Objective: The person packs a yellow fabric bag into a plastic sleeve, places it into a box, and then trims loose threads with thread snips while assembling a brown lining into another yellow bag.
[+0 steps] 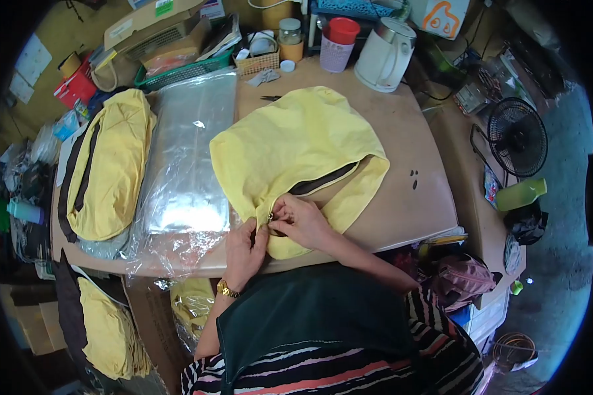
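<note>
A yellow cloth bag (303,131) with a dark lining showing at its opening lies on the table in front of me. My left hand (247,247), with a gold watch on its wrist, pinches the bag's near-left edge where the fabric is gathered. Just right of it, my right hand (302,222) is closed with its fingertips together at a small shiny metal fitting (270,216) on the bag. Its exact kind is too small to make out. The bag's strap loops to the right, behind my right hand.
Clear plastic sheets (194,131) lie left of the bag, beside a stack of yellow bags (109,171). A white kettle (385,56), a lilac cup (336,56) and small dark pliers (270,98) are at the back. A black fan (517,136) stands right.
</note>
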Demonstrator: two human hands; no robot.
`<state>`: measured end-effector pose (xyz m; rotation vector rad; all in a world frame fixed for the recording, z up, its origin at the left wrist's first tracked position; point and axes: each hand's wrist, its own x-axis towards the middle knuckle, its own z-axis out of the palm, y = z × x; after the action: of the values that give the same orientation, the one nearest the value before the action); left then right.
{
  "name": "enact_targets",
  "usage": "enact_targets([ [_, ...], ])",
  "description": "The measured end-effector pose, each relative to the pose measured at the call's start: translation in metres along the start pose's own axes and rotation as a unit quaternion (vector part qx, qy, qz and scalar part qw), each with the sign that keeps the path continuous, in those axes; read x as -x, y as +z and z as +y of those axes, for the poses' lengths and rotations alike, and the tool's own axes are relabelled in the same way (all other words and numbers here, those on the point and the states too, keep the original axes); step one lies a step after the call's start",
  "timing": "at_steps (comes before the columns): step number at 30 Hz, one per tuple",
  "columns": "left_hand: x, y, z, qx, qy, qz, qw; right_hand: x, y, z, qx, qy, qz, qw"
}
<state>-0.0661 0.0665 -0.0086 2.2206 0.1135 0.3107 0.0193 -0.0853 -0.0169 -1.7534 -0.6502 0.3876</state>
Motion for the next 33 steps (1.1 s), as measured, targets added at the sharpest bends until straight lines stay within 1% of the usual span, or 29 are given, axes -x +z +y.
enact_targets([
  [1,0.001,-0.001,0.004,0.036,-0.021,-0.01,0.999,0.002,0.002,0.007,-0.136,-0.004,0.017,0.991],
  [2,0.002,-0.001,0.007,0.071,-0.044,-0.019,0.996,0.003,-0.002,0.004,-0.136,-0.005,0.02,0.99],
  [4,0.006,0.003,0.009,0.071,-0.041,-0.016,0.996,0.008,-0.011,-0.006,0.016,0.04,-0.062,0.997],
  [5,0.008,0.004,0.009,0.071,-0.04,-0.011,0.997,0.011,-0.008,-0.006,0.015,0.04,-0.059,0.997],
  [6,0.01,0.006,0.007,0.07,-0.038,-0.012,0.997,0.015,-0.004,-0.007,0.114,-0.05,-0.022,0.992],
  [7,0.011,0.007,0.005,0.075,-0.032,0.005,0.997,0.017,-0.001,-0.008,0.212,-0.139,0.015,0.967],
  [8,0.011,0.006,0.006,0.08,-0.026,0.023,0.996,0.018,-0.002,-0.009,0.212,-0.14,0.016,0.967],
  [10,0.013,0.001,0.012,0.071,-0.025,0.022,0.997,0.019,-0.003,-0.011,0.218,-0.156,-0.019,0.963],
  [11,0.014,-0.002,0.016,0.062,-0.026,0.021,0.998,0.018,-0.003,-0.01,0.209,-0.177,-0.006,0.962],
  [15,0.017,-0.005,0.018,0.024,-0.036,0.013,0.999,0.021,-0.006,-0.016,0.165,-0.16,0.001,0.973],
  [17,0.018,-0.004,0.015,0.006,-0.023,0.02,1.0,0.023,-0.004,-0.015,0.174,-0.178,0.026,0.968],
  [21,0.025,-0.003,0.007,0.003,-0.029,0.012,0.999,0.024,-0.004,-0.013,0.182,-0.206,0.055,0.96],
  [23,0.025,-0.009,0.012,-0.022,-0.039,0.003,0.999,0.023,-0.012,-0.019,0.218,-0.215,0.084,0.948],
  [24,0.026,-0.013,0.013,-0.021,-0.039,0.002,0.999,0.021,-0.021,-0.017,0.219,-0.213,0.085,0.948],
  [26,0.028,-0.024,0.011,-0.041,-0.05,0.009,0.998,0.016,-0.047,-0.008,0.326,-0.19,0.148,0.914],
  [28,0.031,-0.038,0.006,-0.024,-0.046,0.029,0.998,0.015,-0.081,0.005,0.396,-0.13,0.216,0.883],
  [30,0.034,-0.057,0.0,-0.111,-0.036,0.06,0.991,0.022,-0.114,0.011,0.495,-0.042,0.28,0.821],
  [31,0.038,-0.064,-0.008,-0.084,-0.041,0.09,0.992,0.025,-0.126,0.011,0.496,-0.042,0.277,0.822],
  [32,0.039,-0.068,-0.01,-0.082,-0.045,0.09,0.992,0.029,-0.135,0.01,0.481,-0.055,0.307,0.819],
  [33,0.039,-0.073,-0.009,-0.144,-0.049,0.085,0.985,0.033,-0.141,0.008,0.465,-0.069,0.337,0.815],
])
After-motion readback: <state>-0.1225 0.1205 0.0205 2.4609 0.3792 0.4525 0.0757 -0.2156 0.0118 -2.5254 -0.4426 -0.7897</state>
